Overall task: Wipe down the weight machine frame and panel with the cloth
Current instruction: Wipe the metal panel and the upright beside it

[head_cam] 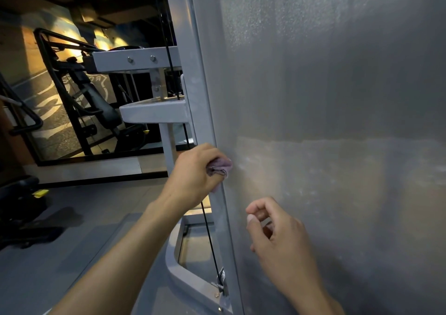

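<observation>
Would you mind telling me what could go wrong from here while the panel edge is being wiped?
1. The left hand grips the cloth bunched small, so bare knuckles may rub the frame edge.
2. The black cable runs just beside that hand; the cloth could snag on it.
3. The right hand hovers near the panel and may leave fingerprints if it touches.

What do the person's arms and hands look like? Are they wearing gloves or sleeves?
No gloves and no sleeves that the picture shows. Both forearms are bare right down to the bottom edge of the picture. The left hand and the right hand are bare too, with no rings, watch or bracelets showing. The fingernails on the right hand look short and plain, without polish.
</observation>
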`<state>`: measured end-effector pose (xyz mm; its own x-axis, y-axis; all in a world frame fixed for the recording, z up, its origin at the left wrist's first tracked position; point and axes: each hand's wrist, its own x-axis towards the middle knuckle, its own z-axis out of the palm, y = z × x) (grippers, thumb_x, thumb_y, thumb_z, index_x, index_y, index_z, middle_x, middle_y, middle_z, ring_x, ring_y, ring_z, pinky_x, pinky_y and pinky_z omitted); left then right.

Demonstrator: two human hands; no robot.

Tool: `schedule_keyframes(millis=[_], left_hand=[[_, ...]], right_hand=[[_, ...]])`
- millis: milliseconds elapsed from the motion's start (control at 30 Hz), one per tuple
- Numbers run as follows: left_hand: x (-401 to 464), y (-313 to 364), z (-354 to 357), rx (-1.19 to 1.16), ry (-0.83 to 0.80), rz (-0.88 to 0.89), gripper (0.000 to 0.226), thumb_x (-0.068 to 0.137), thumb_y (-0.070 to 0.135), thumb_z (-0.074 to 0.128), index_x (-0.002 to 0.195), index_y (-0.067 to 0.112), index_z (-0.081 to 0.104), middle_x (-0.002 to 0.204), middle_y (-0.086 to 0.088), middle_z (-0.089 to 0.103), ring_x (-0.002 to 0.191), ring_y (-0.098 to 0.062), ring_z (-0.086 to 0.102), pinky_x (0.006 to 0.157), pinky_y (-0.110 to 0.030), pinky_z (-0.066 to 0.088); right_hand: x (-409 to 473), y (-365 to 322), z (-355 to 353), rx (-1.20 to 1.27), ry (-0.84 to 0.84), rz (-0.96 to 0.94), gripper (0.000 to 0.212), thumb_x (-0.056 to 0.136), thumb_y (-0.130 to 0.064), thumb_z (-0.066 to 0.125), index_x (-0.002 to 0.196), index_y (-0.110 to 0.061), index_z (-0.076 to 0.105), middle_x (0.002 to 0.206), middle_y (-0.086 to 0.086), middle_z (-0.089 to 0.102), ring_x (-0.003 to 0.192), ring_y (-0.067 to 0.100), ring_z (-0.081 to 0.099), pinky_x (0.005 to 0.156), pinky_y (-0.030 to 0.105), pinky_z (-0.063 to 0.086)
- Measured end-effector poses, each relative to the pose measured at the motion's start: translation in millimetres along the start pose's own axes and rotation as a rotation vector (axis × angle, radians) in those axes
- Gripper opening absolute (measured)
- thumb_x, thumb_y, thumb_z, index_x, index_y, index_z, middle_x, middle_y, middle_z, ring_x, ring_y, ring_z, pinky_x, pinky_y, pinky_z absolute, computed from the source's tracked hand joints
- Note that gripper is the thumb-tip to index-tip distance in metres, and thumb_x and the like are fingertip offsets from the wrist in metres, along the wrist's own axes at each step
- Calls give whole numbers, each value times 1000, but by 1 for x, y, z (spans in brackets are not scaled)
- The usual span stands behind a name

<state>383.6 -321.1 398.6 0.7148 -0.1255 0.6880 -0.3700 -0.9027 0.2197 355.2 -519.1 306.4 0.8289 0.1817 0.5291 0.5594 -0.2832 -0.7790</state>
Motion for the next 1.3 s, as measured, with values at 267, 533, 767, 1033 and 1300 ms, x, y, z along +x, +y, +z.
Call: schedule_keyframes(millis=[267,533,767,1033,1300], left_hand=[[-18,8,14,428,-334,138,5,93,26,65,92,22,69,99,6,55,98,-17,56,72,-38,51],[-25,14,23,-245,240,-521,10,81,18,81,83,25,74,72,9,71,66,-6,67,46,-15,47],[-36,27,63,-487,402,-686,11,85,15,79,81,23,71,74,5,71,73,-14,70,55,-24,55],[-25,27,38,-521,512,-420,14,89,12,78,91,23,69,85,10,69,76,-5,65,65,-22,53],[26,27,12,-280,588,-232,13,93,24,76,101,30,68,98,6,64,89,5,58,72,-7,45]], right_hand=[[-2,-1,-3,-39,-1,6,14,95,-26,62,96,-38,55,79,-16,64,59,12,66,64,36,55],[-1,-5,-1,-24,-21,19,14,95,-27,60,94,-39,54,79,-18,63,59,9,67,63,35,55],[1,-2,-6,-22,11,-2,10,94,-28,60,93,-37,55,79,-17,63,59,11,66,65,38,55],[-1,0,-23,-47,43,-3,5,88,-38,54,93,-39,55,80,-17,63,56,13,65,63,37,55],[-6,-5,-33,-102,26,7,14,94,-27,61,94,-40,54,84,-17,66,59,13,66,64,38,55]])
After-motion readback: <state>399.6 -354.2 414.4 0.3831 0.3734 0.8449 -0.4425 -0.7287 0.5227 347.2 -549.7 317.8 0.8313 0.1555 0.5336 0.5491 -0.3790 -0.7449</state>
